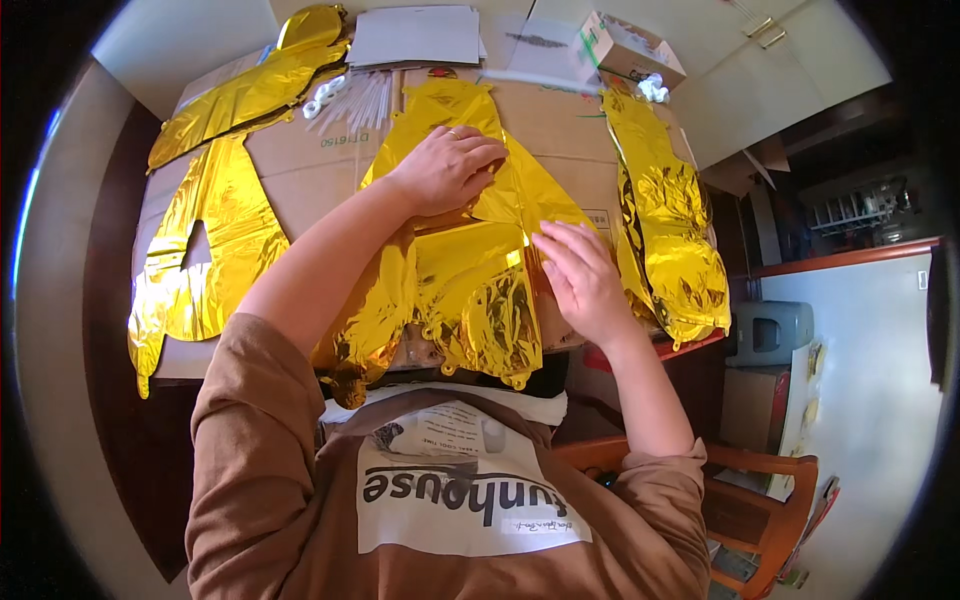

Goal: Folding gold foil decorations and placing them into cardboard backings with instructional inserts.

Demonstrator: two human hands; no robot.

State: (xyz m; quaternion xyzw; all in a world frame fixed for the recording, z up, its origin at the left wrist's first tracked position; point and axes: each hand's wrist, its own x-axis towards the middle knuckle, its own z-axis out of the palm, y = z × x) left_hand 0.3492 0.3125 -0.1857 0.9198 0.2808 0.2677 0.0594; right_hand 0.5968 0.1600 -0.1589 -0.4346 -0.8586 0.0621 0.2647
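A flat, uninflated gold foil balloon [470, 265] lies in front of me, partly folded, its near end hanging toward the table's front edge. On its upper part rests my left hand [452, 170], fingers curled and closed on the foil; the fingertips are partly hidden. My right hand [582, 275] hovers at the balloon's right edge, fingers stretched out and apart, holding nothing. More flat gold balloons surround it: a forked one [215, 230] on the left, a long stack [245, 95] at the far left, and another pile [670, 220] on the right.
Brown cardboard [310, 150] covers the table. Along the back are thin clear straws [360, 100], small white rolls [325, 95], a stack of white sheets [415, 35], a tissue box [632, 48] and a crumpled tissue [653, 88]. A wooden chair [770, 510] stands at the lower right.
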